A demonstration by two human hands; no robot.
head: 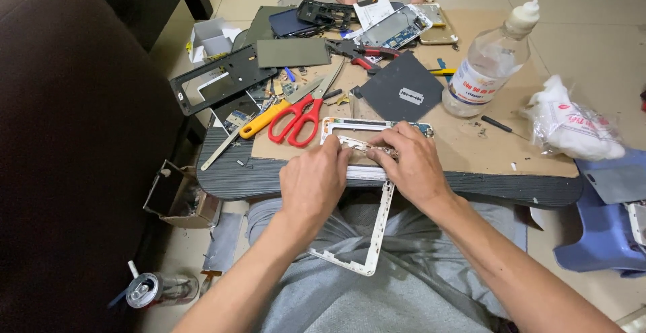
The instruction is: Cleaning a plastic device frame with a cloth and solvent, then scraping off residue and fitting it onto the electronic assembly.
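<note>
Left to right: the black plastic device back frame (219,81) lies at the table's (471,185) left corner, then the red-handled scissors (296,119) and yellow-handled tool (264,119) just up from the left hand (313,183). That hand is clamped on the thin white plastic tablet bezel frame (372,235), which sits half on the table's front edge and half hanging over the lap. The right hand (410,165) is right beside it, fingers curled down onto the frame's top rail, both hands nearly touching.

Honestly, the frame looks skinny and flexy, with clips or residue along the inner edge, so pressing hard with that much overhang could snap a rail. Also there's a bare razor blade (410,95) on the dark grey square pad (401,91) just past the knuckles, and the clear plastic bottle with white cap (488,60) at right looks easy to knock over.
</note>
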